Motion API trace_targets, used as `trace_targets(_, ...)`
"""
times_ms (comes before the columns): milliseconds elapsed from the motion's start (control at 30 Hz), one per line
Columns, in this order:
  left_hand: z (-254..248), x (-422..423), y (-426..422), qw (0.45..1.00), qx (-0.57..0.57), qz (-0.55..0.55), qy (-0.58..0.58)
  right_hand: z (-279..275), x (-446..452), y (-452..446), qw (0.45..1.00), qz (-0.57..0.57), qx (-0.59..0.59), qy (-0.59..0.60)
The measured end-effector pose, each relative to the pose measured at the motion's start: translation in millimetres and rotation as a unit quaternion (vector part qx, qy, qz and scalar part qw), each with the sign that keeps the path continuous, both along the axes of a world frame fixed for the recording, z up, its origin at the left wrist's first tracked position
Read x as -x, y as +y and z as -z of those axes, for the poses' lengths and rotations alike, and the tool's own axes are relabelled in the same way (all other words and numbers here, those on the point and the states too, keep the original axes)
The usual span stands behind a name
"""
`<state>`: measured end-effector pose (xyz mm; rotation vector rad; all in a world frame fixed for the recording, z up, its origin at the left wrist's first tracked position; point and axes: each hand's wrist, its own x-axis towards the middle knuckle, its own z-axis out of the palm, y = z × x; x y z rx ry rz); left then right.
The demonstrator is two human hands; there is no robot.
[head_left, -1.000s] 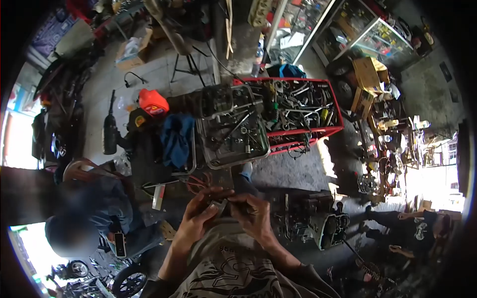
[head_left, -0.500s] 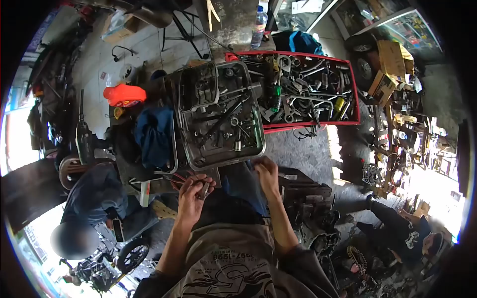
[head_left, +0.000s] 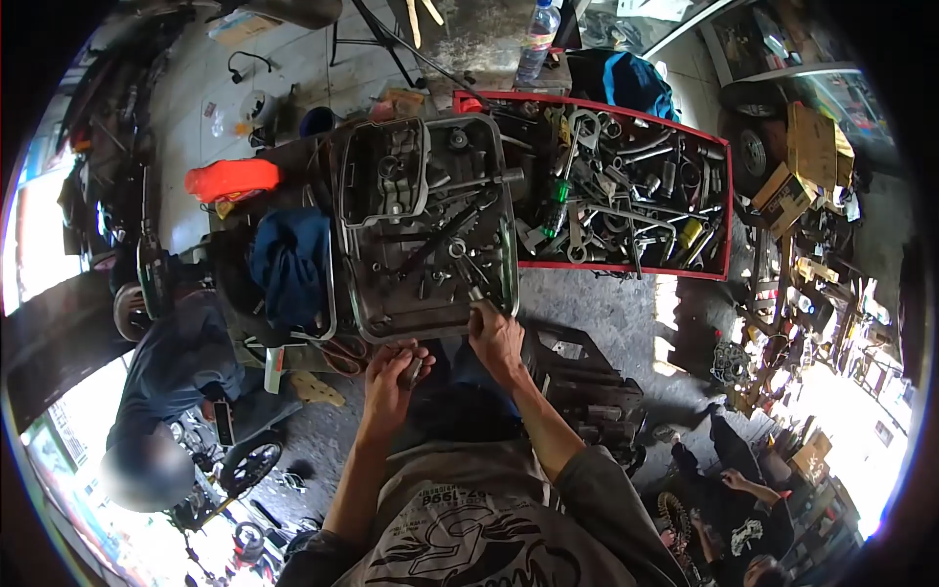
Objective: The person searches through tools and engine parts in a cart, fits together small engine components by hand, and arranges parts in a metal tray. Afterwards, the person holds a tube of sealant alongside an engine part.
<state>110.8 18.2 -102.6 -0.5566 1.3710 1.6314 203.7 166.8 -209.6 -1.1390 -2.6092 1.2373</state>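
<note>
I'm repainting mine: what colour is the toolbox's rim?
The rim is red, clearest in the head view.

Before me: tray (head_left: 425, 315), loose tools (head_left: 445, 235) in it, casing (head_left: 396, 196) at its far left corner. My right hand (head_left: 497, 340) at near right corner; left hand (head_left: 391, 374) nearer me, part (head_left: 415, 369) in it. Cloth (head_left: 291, 266) left of tray. Right: toolbox (head_left: 728, 210), wrenches (head_left: 577, 235) inside; bottle (head_left: 536, 47) behind it, boxes (head_left: 820, 152) past right end.

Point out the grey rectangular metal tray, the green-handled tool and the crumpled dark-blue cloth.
Grey rectangular metal tray (head_left: 423, 310), head view: bare floor by its near edge.
Green-handled tool (head_left: 558, 203), head view: the handle.
Crumpled dark-blue cloth (head_left: 292, 266), head view: middle of its folds.
</note>
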Motion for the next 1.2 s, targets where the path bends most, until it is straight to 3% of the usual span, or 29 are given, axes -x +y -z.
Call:
trace_targets(133, 15, 1, 17, 0.997, 0.045, 0.055, 0.038, 5, 7, 11, 0.999, 0.043, -0.002, -0.01)
trace_targets(200, 27, 3, 25, 0.98, 0.067, 0.136, 0.13, 8, 5, 9, 0.999, 0.034, -0.011, -0.024)
trace_targets(267, 47, 6, 27, 0.974, 0.065, 0.157, 0.15, 5, 3, 5, 0.996, -0.019, 0.081, 0.018)
trace_targets(400, 61, 12, 31, 0.966, 0.074, 0.189, 0.162, -1, -3, 18, 0.997, 0.057, 0.049, 0.007)
trace_targets(567, 63, 19, 29, 0.966, 0.082, 0.19, 0.158, 7, 19, 48, 0.998, 0.052, -0.037, -0.004)
trace_targets(733, 58, 27, 33, 0.967, 0.093, 0.182, 0.15, 33, 46, 56, 0.998, -0.002, -0.039, -0.052)
trace_targets(800, 57, 28, 34, 0.975, 0.089, 0.159, 0.127, 35, 54, 54, 0.991, -0.035, -0.122, -0.047)
trace_targets(833, 57, 29, 32, 0.975, 0.091, 0.158, 0.128, 31, 59, 56, 0.988, -0.049, -0.102, -0.103)
trace_targets(967, 57, 25, 28, 0.994, 0.047, 0.07, 0.065, 33, 59, 58, 0.985, -0.052, -0.14, -0.082)
trace_targets(1033, 56, 26, 24, 0.995, 0.053, 0.057, 0.06, 27, 60, 61, 0.997, -0.048, -0.03, -0.054)
trace_targets(1067, 56, 25, 23, 0.994, 0.066, 0.06, 0.058, 24, 58, 62, 0.997, -0.049, -0.031, -0.053)
trace_targets(1133, 57, 23, 20, 0.994, 0.078, 0.061, 0.054, 13, 51, 61, 0.996, 0.032, 0.034, 0.079)
trace_targets(1167, 60, 24, 17, 0.99, 0.077, 0.072, 0.09, 13, 47, 62, 0.996, 0.03, 0.034, 0.079)
trace_targets(1200, 63, 25, 15, 0.985, 0.076, 0.083, 0.127, 13, 43, 63, 0.987, 0.059, 0.125, 0.083)
